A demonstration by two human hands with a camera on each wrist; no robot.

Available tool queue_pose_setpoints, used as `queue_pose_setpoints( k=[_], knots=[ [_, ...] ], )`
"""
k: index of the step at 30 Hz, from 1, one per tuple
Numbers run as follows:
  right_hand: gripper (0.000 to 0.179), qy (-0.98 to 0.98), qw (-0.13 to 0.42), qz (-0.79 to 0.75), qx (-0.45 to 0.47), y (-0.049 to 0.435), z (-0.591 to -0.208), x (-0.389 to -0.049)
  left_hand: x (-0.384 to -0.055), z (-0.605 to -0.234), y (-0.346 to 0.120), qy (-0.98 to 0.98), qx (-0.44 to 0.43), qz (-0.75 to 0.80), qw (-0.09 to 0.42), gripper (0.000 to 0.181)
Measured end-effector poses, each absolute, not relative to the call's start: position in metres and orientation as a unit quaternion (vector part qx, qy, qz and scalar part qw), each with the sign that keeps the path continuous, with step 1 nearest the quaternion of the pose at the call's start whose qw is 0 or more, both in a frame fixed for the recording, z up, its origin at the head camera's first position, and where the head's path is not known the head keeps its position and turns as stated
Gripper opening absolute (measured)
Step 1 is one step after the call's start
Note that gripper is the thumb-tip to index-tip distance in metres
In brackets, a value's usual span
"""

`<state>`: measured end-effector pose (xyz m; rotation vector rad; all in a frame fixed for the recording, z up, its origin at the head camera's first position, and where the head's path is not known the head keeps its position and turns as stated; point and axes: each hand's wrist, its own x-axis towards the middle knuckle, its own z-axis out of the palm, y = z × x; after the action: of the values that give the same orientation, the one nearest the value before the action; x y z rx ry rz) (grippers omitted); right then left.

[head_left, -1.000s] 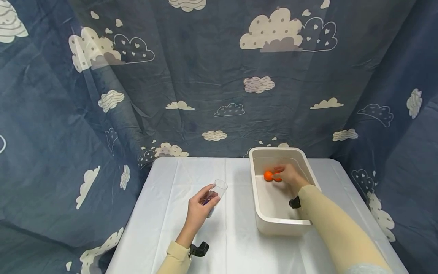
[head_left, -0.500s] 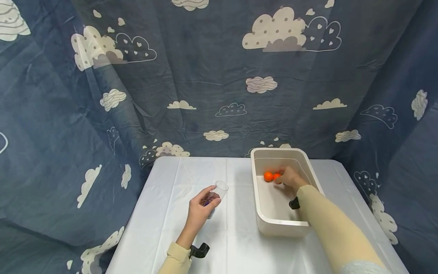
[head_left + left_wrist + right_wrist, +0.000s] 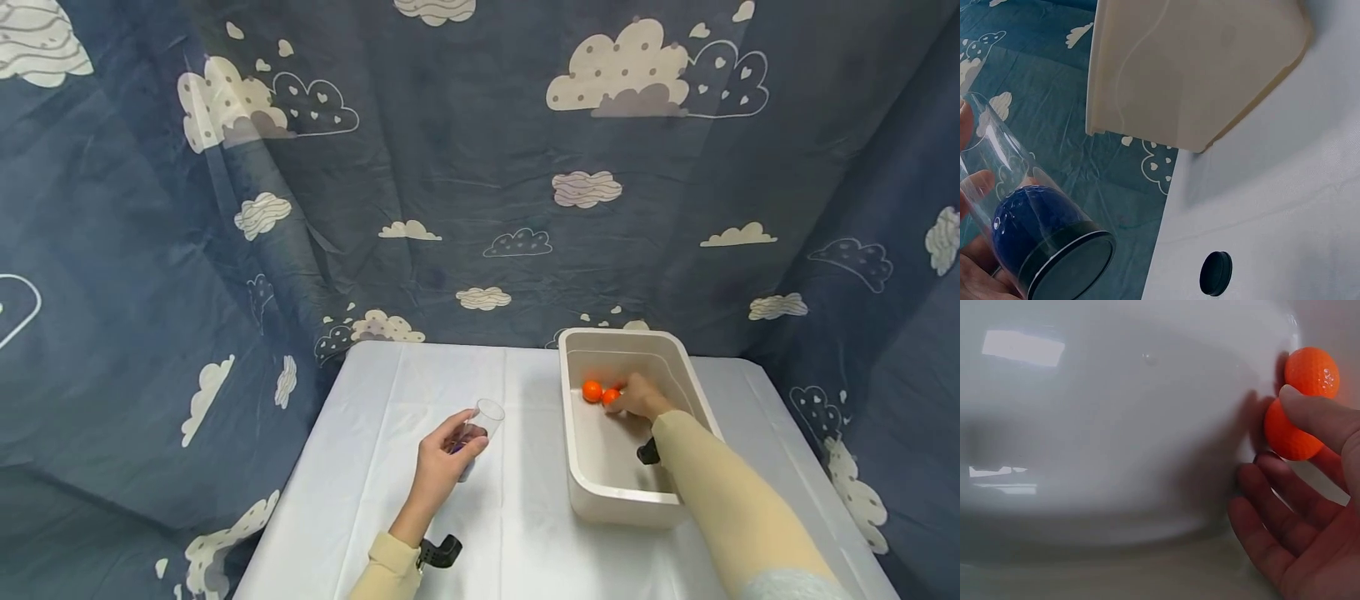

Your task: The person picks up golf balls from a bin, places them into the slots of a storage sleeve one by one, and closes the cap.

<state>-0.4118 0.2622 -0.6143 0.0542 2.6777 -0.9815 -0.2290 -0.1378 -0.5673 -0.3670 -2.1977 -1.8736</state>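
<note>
While gripping a tilted clear tube [image 3: 1019, 169] with a blue ball [image 3: 1035, 219] inside in the bent fingers of the left hand [image 3: 442, 457], above the white tablecloth [image 3: 420, 392] at near left, pinched the right orange ball [image 3: 611, 397] between thumb and finger of the right hand [image 3: 636, 398] within the pale bin [image 3: 622, 510] on the right. Had it toward the bin's far end, just beside the ungripped left orange ball [image 3: 592, 391], and faced a dark cloud-patterned curtain [image 3: 420, 275] along the far side.
</note>
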Motion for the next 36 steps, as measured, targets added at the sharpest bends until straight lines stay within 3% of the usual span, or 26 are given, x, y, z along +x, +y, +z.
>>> queue_pose_setpoints(
  k=[11, 22, 36],
  knots=[
    [0.03, 0.935, 0.138, -0.328, -0.013, 0.27, -0.607, -0.403, -0.224, -0.563, -0.131, -0.766, -0.106, -0.625, 0.11, 0.045],
    [0.044, 0.957, 0.138, -0.25, -0.044, 0.261, -0.603, -0.397, -0.222, -0.565, -0.131, -0.764, -0.096, -0.628, 0.113, 0.043],
    [0.04, 0.956, 0.145, -0.248, -0.052, 0.261, -0.586, -0.396, -0.209, -0.538, -0.125, -0.761, -0.095, -0.633, 0.108, 0.042]
  ],
)
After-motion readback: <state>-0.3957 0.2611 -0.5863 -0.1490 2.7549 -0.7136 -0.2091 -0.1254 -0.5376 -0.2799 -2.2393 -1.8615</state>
